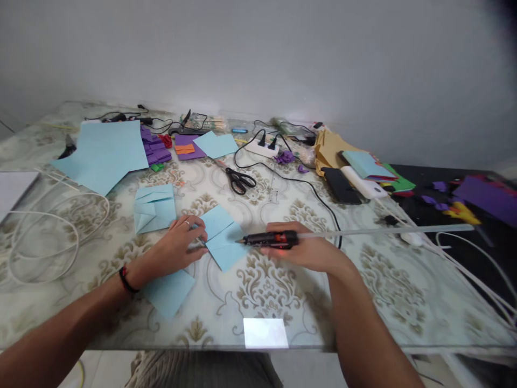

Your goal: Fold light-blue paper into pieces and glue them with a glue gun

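A black hot glue gun lies in my right hand, whose fingers are wrapped round it. A long translucent glue stick sticks out of its back to the right. The nozzle tip points left, over a folded light-blue paper; whether it touches cannot be made out. At that paper's left edge, my left hand pinches it between thumb and fingers. Behind this hand is another folded light-blue paper with a creased triangular corner. Partly under my left wrist lies a flat light-blue piece.
Black scissors rest beyond the paper, near a white power strip with black cables. Large blue sheets and purple strips are at back left. A coiled white cable lies left; a black phone lies right.
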Motion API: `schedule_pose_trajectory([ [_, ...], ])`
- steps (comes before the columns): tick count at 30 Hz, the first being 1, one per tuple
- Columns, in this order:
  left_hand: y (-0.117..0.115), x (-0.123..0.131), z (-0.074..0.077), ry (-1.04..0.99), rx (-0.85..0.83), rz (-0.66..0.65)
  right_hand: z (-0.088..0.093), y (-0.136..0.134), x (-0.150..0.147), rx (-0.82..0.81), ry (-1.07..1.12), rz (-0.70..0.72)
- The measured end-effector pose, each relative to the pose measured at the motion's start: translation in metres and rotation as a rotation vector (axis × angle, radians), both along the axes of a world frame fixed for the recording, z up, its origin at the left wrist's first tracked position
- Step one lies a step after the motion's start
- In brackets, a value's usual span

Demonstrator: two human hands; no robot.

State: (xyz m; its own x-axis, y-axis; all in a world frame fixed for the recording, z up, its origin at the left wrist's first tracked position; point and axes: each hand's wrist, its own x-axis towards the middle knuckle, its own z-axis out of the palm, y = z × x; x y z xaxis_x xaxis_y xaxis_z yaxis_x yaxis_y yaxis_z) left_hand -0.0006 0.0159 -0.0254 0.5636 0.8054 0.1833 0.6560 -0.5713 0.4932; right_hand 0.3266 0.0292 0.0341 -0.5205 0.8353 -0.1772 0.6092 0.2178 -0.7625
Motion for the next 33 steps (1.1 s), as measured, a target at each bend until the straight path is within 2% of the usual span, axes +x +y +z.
schedule_pose_trajectory([
  [4, 0.001, -0.001, -0.001, -0.013, 0.010, -0.003, 0.001, 0.008, 0.016, 0.098, -0.070, -0.191],
  [7, 0.003, -0.002, 0.007, -0.034, 0.043, -0.012, -0.004, 0.020, 0.035, 0.190, -0.207, -0.291],
  [10, 0.007, -0.009, 0.025, -0.074, 0.029, -0.042, -0.016, 0.034, 0.056, 0.300, -0.351, -0.250],
  [14, 0.010, -0.028, 0.048, -0.038, -0.224, -0.211, -0.032, 0.048, 0.078, 0.384, -0.465, -0.274],
  [18, 0.007, -0.046, 0.052, 0.065, -0.394, -0.379, -0.045, 0.053, 0.089, 0.354, -0.469, -0.301],
  [22, 0.000, -0.045, 0.052, 0.220, -0.477, -0.372, -0.055, 0.056, 0.093, 0.298, -0.356, -0.319],
  [25, -0.005, -0.038, 0.063, 0.254, -0.534, -0.406, -0.059, 0.056, 0.096, 0.300, -0.341, -0.301],
  [29, -0.005, -0.033, 0.088, 0.053, -0.626, -0.567, -0.051, 0.051, 0.101, 0.406, -0.288, -0.292],
  [33, -0.003, -0.034, 0.101, -0.281, -0.673, -0.659, -0.029, 0.042, 0.092, 0.527, -0.186, -0.443],
])
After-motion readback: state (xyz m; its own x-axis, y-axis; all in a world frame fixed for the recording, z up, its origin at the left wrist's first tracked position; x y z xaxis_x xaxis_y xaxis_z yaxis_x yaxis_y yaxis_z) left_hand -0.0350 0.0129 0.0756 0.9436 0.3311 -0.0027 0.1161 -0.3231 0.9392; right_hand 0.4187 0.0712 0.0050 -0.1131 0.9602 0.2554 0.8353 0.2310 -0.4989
